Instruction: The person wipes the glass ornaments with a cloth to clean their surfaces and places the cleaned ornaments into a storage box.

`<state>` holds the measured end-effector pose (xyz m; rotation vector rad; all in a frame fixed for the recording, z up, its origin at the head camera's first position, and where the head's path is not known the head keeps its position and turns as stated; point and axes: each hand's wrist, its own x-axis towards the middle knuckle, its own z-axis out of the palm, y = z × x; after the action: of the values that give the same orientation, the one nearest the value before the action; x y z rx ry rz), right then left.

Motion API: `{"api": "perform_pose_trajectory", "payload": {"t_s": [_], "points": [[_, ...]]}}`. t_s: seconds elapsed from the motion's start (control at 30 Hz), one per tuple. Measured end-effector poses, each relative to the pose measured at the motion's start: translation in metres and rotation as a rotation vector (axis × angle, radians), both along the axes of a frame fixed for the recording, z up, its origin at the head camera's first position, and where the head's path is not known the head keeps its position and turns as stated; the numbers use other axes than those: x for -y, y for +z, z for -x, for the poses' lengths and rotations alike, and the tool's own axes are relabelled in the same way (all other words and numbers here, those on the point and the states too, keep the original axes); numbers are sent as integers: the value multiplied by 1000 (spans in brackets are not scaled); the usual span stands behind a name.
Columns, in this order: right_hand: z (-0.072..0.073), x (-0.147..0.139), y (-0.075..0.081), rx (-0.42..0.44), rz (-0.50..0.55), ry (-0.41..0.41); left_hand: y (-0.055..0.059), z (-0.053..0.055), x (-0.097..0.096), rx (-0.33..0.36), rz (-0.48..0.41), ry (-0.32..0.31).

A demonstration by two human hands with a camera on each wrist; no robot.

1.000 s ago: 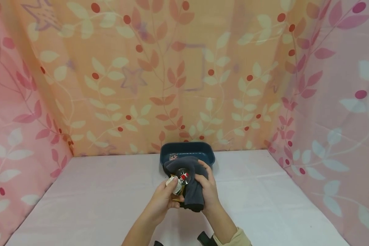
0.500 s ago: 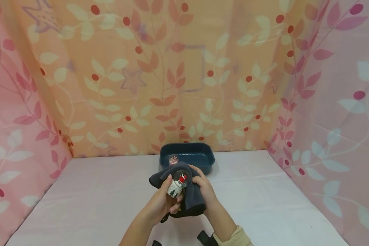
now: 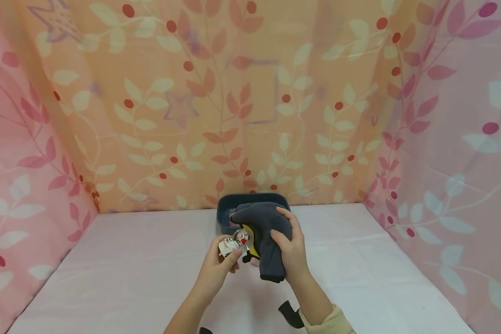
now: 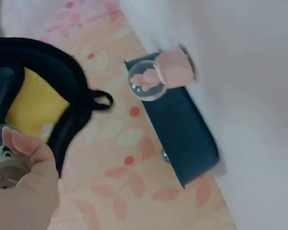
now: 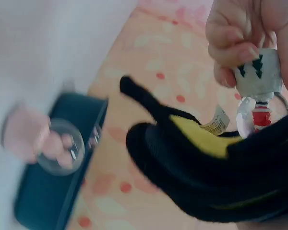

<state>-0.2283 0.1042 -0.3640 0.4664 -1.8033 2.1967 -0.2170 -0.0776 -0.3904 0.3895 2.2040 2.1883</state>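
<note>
My left hand (image 3: 217,266) holds a small snow globe (image 3: 229,245) by its white base, which has green trees on it. The base points left and the clear dome, with a red figure inside, points right. My right hand (image 3: 294,246) grips a folded dark grey cloth (image 3: 267,222) with black edging, a hanging loop and a yellow inner side (image 5: 197,136). The dome is right at the yellow opening, partly hidden by the cloth in the right wrist view. In the left wrist view, the thumb lies over the globe (image 4: 7,167).
A dark blue tray (image 3: 225,204) stands at the back of the white table, with a globe partly visible in it. Before the tray stands a snow globe with a pink base (image 4: 175,67), mostly hidden by the cloth in the head view. Patterned curtains (image 3: 250,116) enclose the table.
My hands have moved apart a little, the right one going right and up with the cloth. The snow globe has tilted over and shifted left, and the yellow inner side now shows beside it.
</note>
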Motion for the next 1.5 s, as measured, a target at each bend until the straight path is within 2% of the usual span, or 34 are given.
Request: {"api": "perform_pose_trajectory", "payload": {"t_s": [0.1,0.2,0.3,0.43,0.5,0.57,0.73,0.8,0.93,1.07,1.2,1.37,1.5], "points": [[-2,2,0,-209,-241,5,-2,1,1,-99,69,36],[1,4,-1,-340,-441,-6,-4,1,1,-175,117,61],[3,8,-1,-339,-544,-9,-6,3,1,-229,186,106],[5,11,-2,-294,-590,-2,-8,5,1,-281,254,152],[8,11,-3,-247,-576,10,-9,5,2,-290,264,161],[11,10,-3,-153,-521,41,-9,5,2,-294,271,164],[20,7,-5,159,-259,128,-8,3,2,-283,237,155],[22,6,-6,244,-167,150,-7,3,1,-256,175,137],[21,7,-9,359,-28,191,-8,4,-5,-167,9,100],[19,10,-14,426,69,227,-9,5,-9,-70,-128,94],[16,11,-18,447,87,234,-9,5,-12,33,-192,93],[13,8,-17,451,50,237,-8,4,-13,125,-316,38],[11,2,-14,448,-35,180,-8,4,-12,169,-425,-32]]}}
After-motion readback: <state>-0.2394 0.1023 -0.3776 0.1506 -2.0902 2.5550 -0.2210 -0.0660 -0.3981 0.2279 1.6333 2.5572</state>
